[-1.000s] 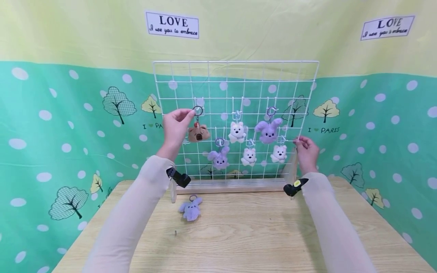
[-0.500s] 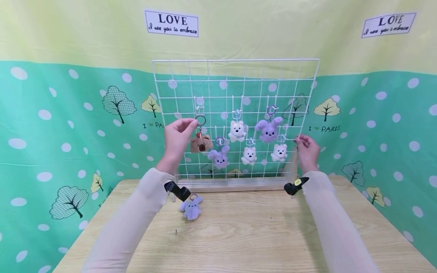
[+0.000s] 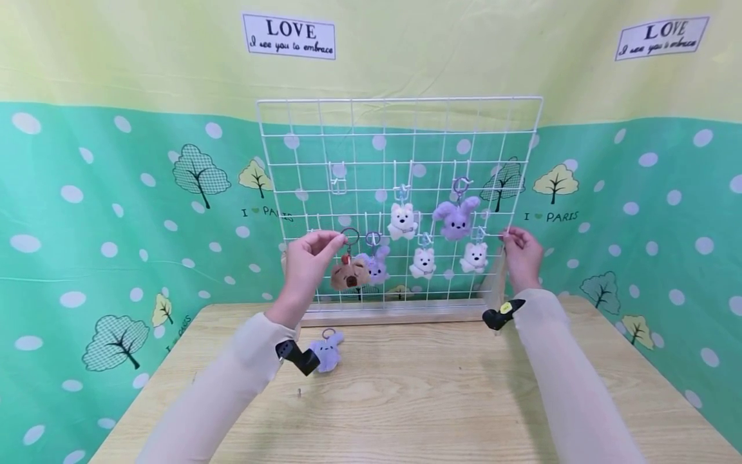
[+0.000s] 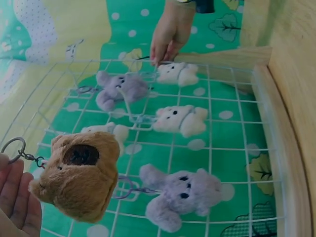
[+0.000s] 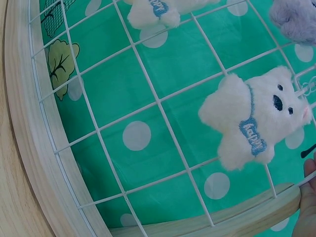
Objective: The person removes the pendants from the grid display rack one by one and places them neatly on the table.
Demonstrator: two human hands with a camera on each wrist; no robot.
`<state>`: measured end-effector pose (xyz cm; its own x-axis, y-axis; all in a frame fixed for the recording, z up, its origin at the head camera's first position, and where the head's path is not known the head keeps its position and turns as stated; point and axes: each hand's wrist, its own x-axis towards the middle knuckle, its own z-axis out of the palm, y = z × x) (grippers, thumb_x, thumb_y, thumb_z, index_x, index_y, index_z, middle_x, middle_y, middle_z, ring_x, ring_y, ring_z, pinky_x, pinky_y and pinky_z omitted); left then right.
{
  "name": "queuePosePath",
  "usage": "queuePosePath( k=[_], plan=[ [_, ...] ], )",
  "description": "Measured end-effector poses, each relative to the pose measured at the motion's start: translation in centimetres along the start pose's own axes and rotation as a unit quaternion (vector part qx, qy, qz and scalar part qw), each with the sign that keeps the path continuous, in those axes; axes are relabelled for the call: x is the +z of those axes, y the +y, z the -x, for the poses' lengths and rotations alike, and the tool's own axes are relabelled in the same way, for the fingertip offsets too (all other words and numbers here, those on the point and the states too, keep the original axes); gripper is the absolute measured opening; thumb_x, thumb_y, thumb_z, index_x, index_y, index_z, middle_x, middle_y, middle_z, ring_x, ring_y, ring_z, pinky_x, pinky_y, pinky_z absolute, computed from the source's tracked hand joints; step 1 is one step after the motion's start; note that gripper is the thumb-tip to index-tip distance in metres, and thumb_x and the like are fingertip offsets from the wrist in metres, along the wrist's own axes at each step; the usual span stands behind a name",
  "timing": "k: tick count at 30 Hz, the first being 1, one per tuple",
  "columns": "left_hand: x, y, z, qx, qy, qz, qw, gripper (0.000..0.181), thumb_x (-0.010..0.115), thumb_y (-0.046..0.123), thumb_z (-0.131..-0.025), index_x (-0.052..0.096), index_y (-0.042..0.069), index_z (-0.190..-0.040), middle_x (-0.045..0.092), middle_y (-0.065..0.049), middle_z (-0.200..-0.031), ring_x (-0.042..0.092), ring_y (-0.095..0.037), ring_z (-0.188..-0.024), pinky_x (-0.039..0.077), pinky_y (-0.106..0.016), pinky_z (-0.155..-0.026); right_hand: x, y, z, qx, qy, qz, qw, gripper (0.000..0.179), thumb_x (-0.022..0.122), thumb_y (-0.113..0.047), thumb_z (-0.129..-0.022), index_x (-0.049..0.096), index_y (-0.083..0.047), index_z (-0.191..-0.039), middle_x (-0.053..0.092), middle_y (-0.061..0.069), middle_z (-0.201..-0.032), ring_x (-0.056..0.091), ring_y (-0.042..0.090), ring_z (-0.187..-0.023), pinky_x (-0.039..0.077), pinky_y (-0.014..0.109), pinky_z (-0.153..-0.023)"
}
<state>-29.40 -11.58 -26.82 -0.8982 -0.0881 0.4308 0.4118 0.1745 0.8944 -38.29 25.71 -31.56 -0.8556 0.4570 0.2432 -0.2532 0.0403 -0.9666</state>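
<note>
The left grip point(image 3: 308, 265) pinches the ring point(image 3: 350, 229) of the brown plush point(image 3: 350, 276), which dangles just below it before a purple bunny point(image 3: 379, 264), so a swing might snag them, while the right grip point(image 3: 523, 259), pinching the rack point(image 3: 406, 313), could tip it by tugging.

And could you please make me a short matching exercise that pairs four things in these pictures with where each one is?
1. Brown plush
2. White plushes
3. Right hand
4. Wooden base

A. At the wire grid's right edge
B. Along the grid's bottom
C. Hanging from the left hand
D. Hanging on the grid

Pairs: 1-C, 2-D, 3-A, 4-B
</note>
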Motion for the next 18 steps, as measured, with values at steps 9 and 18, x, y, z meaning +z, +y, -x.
queuePosePath(
  k=[9,18],
  plan=[
    [0.0,-1.7,1.8,-0.005,-0.029,0.005,0.9996,0.025,0.067,0.027,-0.088,0.068,0.005,-0.101,0.068,-0.005,-0.095,0.060,-0.015,-0.086,0.050,-0.025,-0.075,0.1,0.1,-0.2,0.002,0.002,-0.019,0.9998,0.034,0.056,-0.018,-0.095,0.054,-0.003,-0.125,0.058,0.012,-0.125,0.056,0.014,-0.110,0.041,0.028,-0.102],
    [0.1,-3.7,3.2,-0.021,-0.043,0.013,0.9988,0.021,0.066,0.019,-0.090,0.068,0.000,-0.100,0.069,-0.008,-0.095,0.062,-0.012,-0.085,0.049,-0.023,-0.076,0.0,0.2,-0.2,0.006,0.000,-0.023,0.9997,0.035,0.057,-0.019,-0.094,0.054,-0.003,-0.126,0.060,0.008,-0.122,0.056,0.013,-0.110,0.040,0.029,-0.102]
  ],
)
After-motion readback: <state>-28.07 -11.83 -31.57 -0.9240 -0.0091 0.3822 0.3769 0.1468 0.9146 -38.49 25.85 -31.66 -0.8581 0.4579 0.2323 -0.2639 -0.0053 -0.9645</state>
